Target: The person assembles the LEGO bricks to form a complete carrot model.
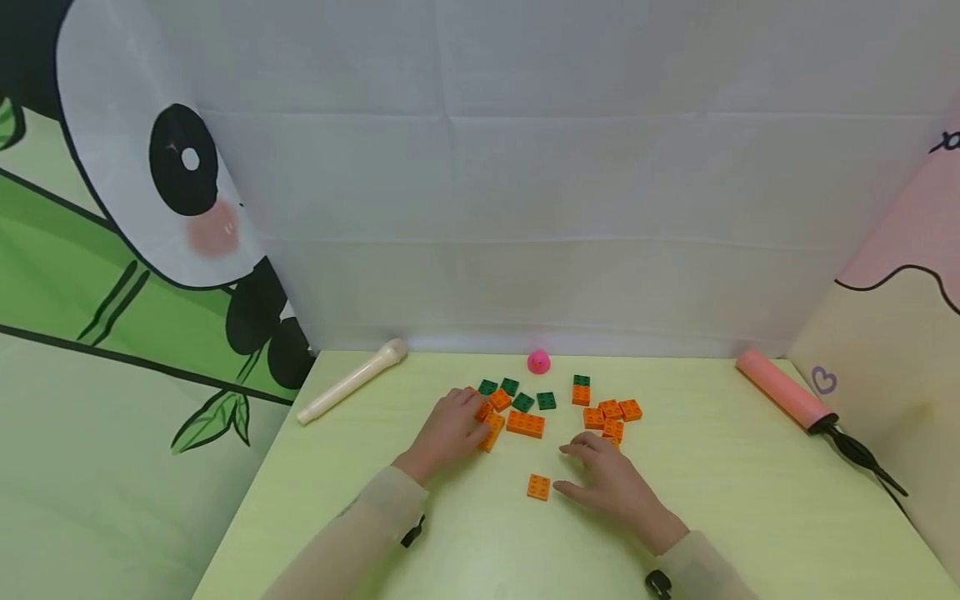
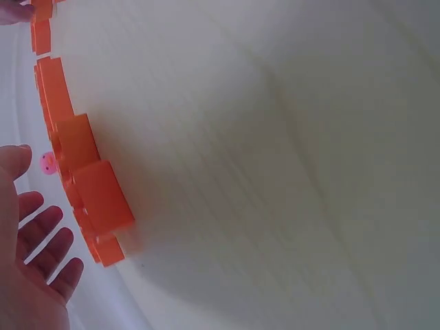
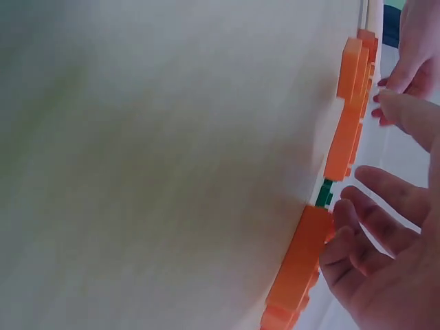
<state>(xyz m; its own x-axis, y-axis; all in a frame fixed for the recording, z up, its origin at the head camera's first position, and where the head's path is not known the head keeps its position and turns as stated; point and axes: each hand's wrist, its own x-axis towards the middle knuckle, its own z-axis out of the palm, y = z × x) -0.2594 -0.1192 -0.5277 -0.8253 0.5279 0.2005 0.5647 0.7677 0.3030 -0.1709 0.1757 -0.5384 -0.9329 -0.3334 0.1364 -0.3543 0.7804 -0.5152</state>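
Observation:
Orange and green studded bricks lie scattered on the pale green table (image 1: 712, 500). My left hand (image 1: 467, 419) rests flat with relaxed fingers against an orange brick (image 1: 492, 432) and another at its fingertips. Its open palm (image 2: 31, 261) shows in the left wrist view beside a row of orange bricks (image 2: 96, 196). My right hand (image 1: 588, 467) lies spread on the table, holding nothing. It sits between a lone orange brick (image 1: 537, 487) and an orange cluster (image 1: 612, 417). In the right wrist view its straight fingers (image 3: 375, 240) touch an orange brick (image 3: 302, 258). Several green bricks (image 1: 522, 402) lie behind.
A small pink toy (image 1: 538, 361) stands at the back of the table. A cream microphone-shaped toy (image 1: 352, 381) lies at the back left, and a pink cylinder (image 1: 780, 390) with a black cable (image 1: 862, 454) at the back right. Printed cloth walls enclose three sides.

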